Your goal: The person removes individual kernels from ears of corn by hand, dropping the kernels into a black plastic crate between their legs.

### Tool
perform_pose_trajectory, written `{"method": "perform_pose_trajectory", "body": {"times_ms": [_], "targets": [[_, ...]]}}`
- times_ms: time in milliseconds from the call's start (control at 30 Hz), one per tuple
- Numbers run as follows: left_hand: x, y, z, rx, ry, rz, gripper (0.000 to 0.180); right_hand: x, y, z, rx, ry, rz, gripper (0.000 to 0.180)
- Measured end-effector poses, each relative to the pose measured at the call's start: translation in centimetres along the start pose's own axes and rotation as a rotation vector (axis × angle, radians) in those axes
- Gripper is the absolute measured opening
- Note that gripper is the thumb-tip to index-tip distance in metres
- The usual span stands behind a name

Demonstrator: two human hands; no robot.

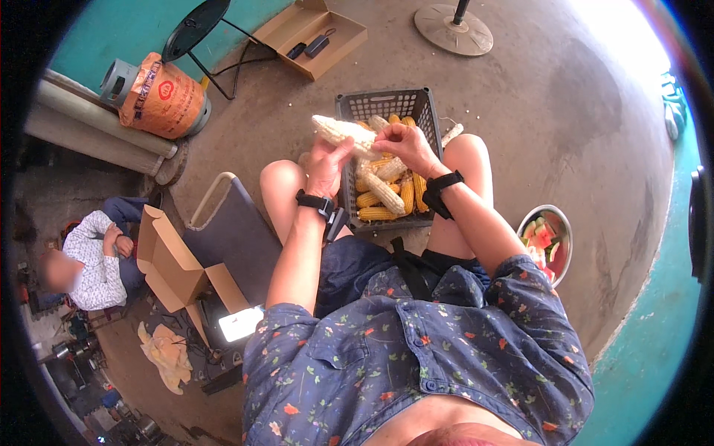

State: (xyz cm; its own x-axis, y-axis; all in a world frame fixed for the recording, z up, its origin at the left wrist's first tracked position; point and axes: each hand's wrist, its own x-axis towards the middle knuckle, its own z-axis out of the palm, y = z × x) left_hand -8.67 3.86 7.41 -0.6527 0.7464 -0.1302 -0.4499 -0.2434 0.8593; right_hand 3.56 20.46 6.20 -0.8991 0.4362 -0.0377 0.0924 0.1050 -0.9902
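My left hand (326, 165) is closed round a pale ear of corn (343, 135), lifted above the left side of a dark plastic crate (429, 111). At the right end of that ear, the fingers of my right hand (405, 146) are bent and pressed together against the kernels. Whether they pinch a kernel is too small to tell. Below both hands the crate holds several yellow ears (381, 213) and whitish ones (388, 195), lying across each other. Black straps with small devices circle both my wrists.
A metal bowl (570, 260) with melon pieces stands right of my leg. Outside the crate's right side lies a whitish cob (451, 134). At left are a chair (230, 223), an open cardboard box (167, 260) and a seated person (97, 260). A gas cylinder (163, 100) stands farther back.
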Motion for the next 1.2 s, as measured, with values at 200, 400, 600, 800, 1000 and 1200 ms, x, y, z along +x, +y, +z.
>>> {"method": "perform_pose_trajectory", "body": {"times_ms": [200,400,600,800,1000,1200], "targets": [[0.0,0.0,-0.2,-0.003,0.012,-0.023,0.040,-0.1,-0.2,-0.2,-0.008,-0.005,-0.028,0.021],[0.1,-0.3,-0.4,-0.008,0.062,-0.030,0.036,-0.5,-0.8,0.2,-0.268,0.067,-0.236,0.017],[0.0,-0.3,-0.3,-0.016,0.048,-0.025,0.037,-0.4,-0.8,0.5,-0.308,0.099,-0.294,0.014],[0.0,-0.5,-0.2,0.052,0.065,-0.074,0.037,-0.3,-0.4,0.9,-0.400,0.139,-0.283,0.011],[0.2,-0.7,-0.3,0.068,0.054,-0.088,0.038,-0.3,-0.2,0.7,-0.555,0.096,-0.334,0.014],[0.3,-0.6,-0.3,0.067,0.048,-0.084,0.038,-0.3,-0.5,0.9,-0.614,0.112,-0.360,0.013]]}}
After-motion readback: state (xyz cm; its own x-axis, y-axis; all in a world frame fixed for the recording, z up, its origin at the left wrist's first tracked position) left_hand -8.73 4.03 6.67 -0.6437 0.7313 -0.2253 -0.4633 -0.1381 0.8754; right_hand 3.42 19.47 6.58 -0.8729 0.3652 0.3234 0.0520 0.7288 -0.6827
